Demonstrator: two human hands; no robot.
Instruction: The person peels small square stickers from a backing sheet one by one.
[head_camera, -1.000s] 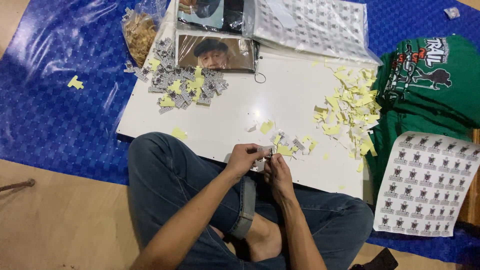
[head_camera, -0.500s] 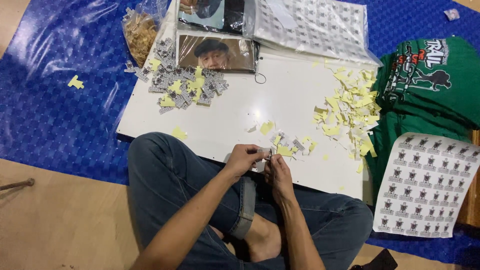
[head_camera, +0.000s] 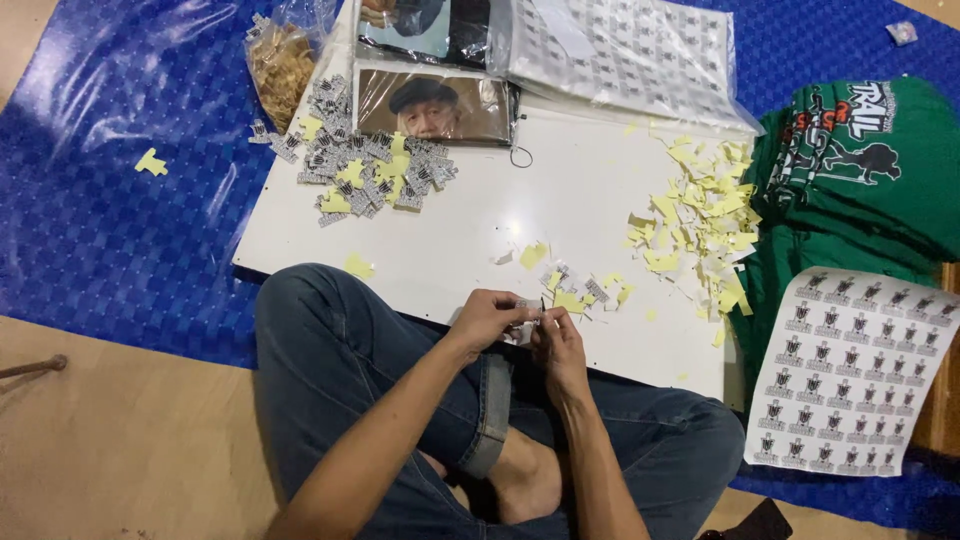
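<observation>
A blue mat (head_camera: 90, 230) covers the floor, and a white board (head_camera: 450, 215) lies on it. Folded green shirts (head_camera: 850, 170) sit off its right edge, with a sticker sheet (head_camera: 850, 370) below them. Yellow backing scraps (head_camera: 700, 225) heap near the right edge, and cut stickers (head_camera: 365, 170) near the far left corner. A clear bag (head_camera: 280, 60) there holds brownish bits. At the near edge, the left hand (head_camera: 485, 318) and right hand (head_camera: 560, 340) both pinch a small sticker (head_camera: 528, 312) between closed fingertips.
</observation>
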